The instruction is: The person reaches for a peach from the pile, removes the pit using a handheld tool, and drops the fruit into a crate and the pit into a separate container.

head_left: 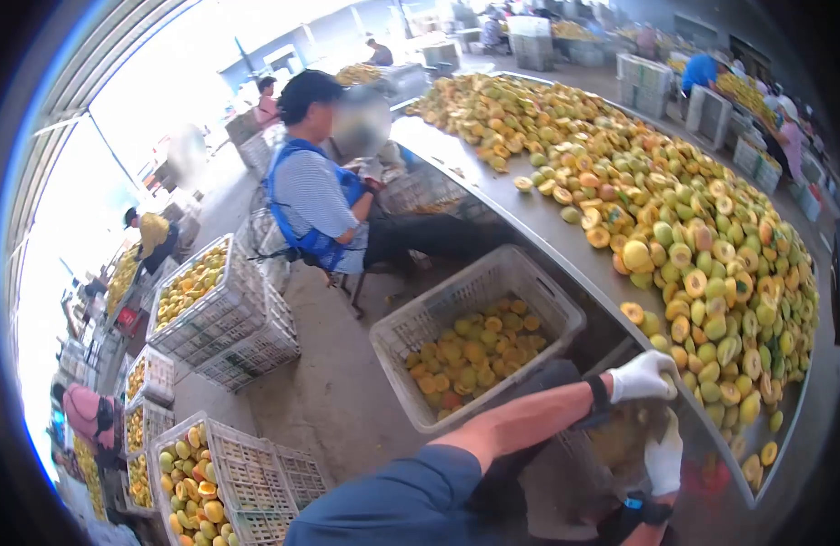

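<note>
My left hand (643, 376), in a white glove below a blue sleeve, lies with curled fingers on the edge of a long metal table (529, 214), against the nearest fruit. A wide heap of yellow and green halved fruit (711, 273) covers that table. My right hand (663, 458), also in a white glove with a watch at the wrist, sits just below the table edge. Beside it is a blurred yellowish shape (617, 439) that looks like a fruit. Blur hides whether either hand is gripping anything.
A grey plastic crate (492, 289) partly filled with fruit stands under my left arm. A seated person in a striped shirt and blue apron (315, 196) works further along the table. Stacked crates of fruit (211, 300) and more crates (211, 473) stand on the floor at left.
</note>
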A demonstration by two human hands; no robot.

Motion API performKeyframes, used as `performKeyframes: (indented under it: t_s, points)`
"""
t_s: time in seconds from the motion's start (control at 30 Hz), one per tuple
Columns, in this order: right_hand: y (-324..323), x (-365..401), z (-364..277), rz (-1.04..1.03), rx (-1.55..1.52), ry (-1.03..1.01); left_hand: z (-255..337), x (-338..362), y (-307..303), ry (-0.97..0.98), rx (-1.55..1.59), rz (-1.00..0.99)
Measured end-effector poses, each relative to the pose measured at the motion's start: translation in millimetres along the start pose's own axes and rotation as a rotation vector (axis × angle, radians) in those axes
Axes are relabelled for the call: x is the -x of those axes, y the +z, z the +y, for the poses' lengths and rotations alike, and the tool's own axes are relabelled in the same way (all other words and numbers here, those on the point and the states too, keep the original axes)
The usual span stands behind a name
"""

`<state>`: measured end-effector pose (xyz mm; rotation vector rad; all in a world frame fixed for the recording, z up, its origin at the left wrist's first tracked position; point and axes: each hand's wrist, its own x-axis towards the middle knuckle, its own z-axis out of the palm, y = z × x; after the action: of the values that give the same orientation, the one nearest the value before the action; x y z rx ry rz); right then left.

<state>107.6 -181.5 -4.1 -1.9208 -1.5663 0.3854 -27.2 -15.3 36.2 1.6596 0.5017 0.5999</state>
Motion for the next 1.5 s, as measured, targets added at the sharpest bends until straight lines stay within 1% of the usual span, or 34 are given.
performKeyframes:
  t_s: [0.03,0.07,0.1,0.13,0.2,0.27,0.33,0.4,0.47,0.53,0.57,0.6,0.67,0.7,0.77,0.8,0.83,0.87,0.9,0.93,1.0,1.03,1.07,1.1,1.13,1.17,1.23,1.27,1.33,1.4,1.43,1.47,1.5]
  points:
    - [-5.2,1.4,-8.3,-0.069,0.023,0.088,3.3,2.7,-2.1,0.046,-0.006,-0.031]
    - [-9.5,2.3,-12.5,-0.136,0.114,0.133,5.5,2.5,-4.2,0.069,0.010,-0.043]
    - [-5.9,4.8,-3.1,-0.123,0.137,0.114,8.7,1.6,-10.1,0.121,0.005,-0.022]
    - [-5.4,5.8,-3.1,-0.112,0.183,0.100,14.7,3.4,-17.4,0.064,0.067,0.030]
    - [-11.3,3.9,-12.4,-0.160,0.223,0.099,41.9,14.7,-43.0,0.054,0.083,0.098]
    - [-14.0,0.9,-19.3,-0.194,0.176,0.100,45.0,23.5,-76.5,0.027,0.005,0.206]
    - [-14.2,-4.6,-28.2,-0.227,0.206,0.150,66.7,45.2,-110.4,0.074,-0.314,0.266]
    - [-15.3,-9.2,-34.7,-0.243,0.236,0.151,54.5,61.1,-152.1,-0.001,-0.678,0.272]
    - [-15.7,-13.2,-39.1,-0.274,0.221,0.160,61.4,70.8,-176.4,-0.257,-1.137,0.130]
    - [-15.1,-16.6,-42.5,-0.302,0.215,0.140,51.8,64.7,-188.5,-0.309,-1.229,0.191]
    - [-15.6,-18.5,-45.5,-0.291,0.215,0.149,45.2,53.7,-190.2,-0.199,-1.204,0.243]
    - [-16.9,-18.8,-48.8,-0.313,0.221,0.154,36.1,36.5,-189.8,-0.122,-1.094,0.274]
    - [-17.5,-19.4,-50.7,-0.337,0.239,0.165,18.2,-6.4,-185.1,-0.037,-0.920,0.270]
    - [-16.7,-19.4,-50.3,-0.359,0.246,0.178,14.2,-28.4,-180.1,-0.031,-0.913,0.267]
    - [-16.2,-19.7,-49.5,-0.399,0.260,0.211,15.0,-73.1,-167.3,-0.112,-0.933,0.185]
    - [-17.3,-19.7,-50.4,-0.406,0.271,0.228,0.6,-98.5,-170.9,-0.131,-0.967,0.158]
    - [-17.9,-19.1,-49.0,-0.398,0.270,0.233,-4.5,-114.1,-167.7,-0.118,-1.034,0.184]
    - [-17.4,-17.7,-46.1,-0.392,0.268,0.239,-10.4,-128.4,-164.6,-0.106,-1.102,0.208]
    - [-15.7,-15.9,-41.4,-0.366,0.263,0.238,-14.5,-142.1,-165.2,-0.189,-1.091,0.160]
    - [-17.4,-17.7,-39.3,-0.364,0.261,0.253,-21.3,-151.8,-165.1,-0.161,-1.127,0.159]
    - [-20.2,-17.2,-39.0,-0.349,0.258,0.257,-32.3,-168.3,-169.8,-0.237,-1.189,0.106]
    - [-18.9,-16.2,-36.3,-0.354,0.252,0.272,-45.6,-173.6,-178.7,-0.235,-1.152,0.088]
    - [-17.5,-16.4,-33.8,-0.338,0.250,0.260,-52.4,-170.7,-182.5,-0.132,-1.065,0.134]
    - [-16.9,-17.6,-33.1,-0.319,0.248,0.244,-57.3,-166.9,-186.4,-0.117,-0.960,0.161]
    - [-17.4,-19.7,-34.3,-0.315,0.245,0.247,-54.0,-161.3,-186.8,-0.099,-0.856,0.190]
    - [-18.7,-21.7,-36.5,-0.334,0.240,0.250,-49.7,-155.8,-187.4,-0.095,-0.858,0.185]
    - [-20.6,-21.9,-40.3,-0.352,0.230,0.255,-41.2,-140.1,-190.6,-0.373,-0.074,0.194]
    - [-21.1,-21.4,-42.6,-0.313,0.215,0.246,-36.6,-131.5,-192.9,-0.372,0.181,0.079]
    - [-19.9,-20.6,-48.0,-0.274,0.190,0.233,-27.6,-101.8,-188.3,-0.332,0.521,0.002]
    - [-16.2,-22.0,-52.0,-0.124,0.071,0.164,0.1,-70.2,-163.3,-0.274,0.687,-0.060]
    - [-12.5,-21.1,-53.5,-0.004,0.032,0.086,12.1,-56.4,-152.0,-0.267,0.744,-0.106]
    - [-11.5,-21.3,-57.4,-0.003,0.031,0.086,19.5,-44.7,-141.8,-0.261,0.806,-0.154]
    - [-11.5,-22.9,-62.2,0.101,-0.028,0.023,22.5,-35.3,-132.5,-0.304,0.866,-0.132]
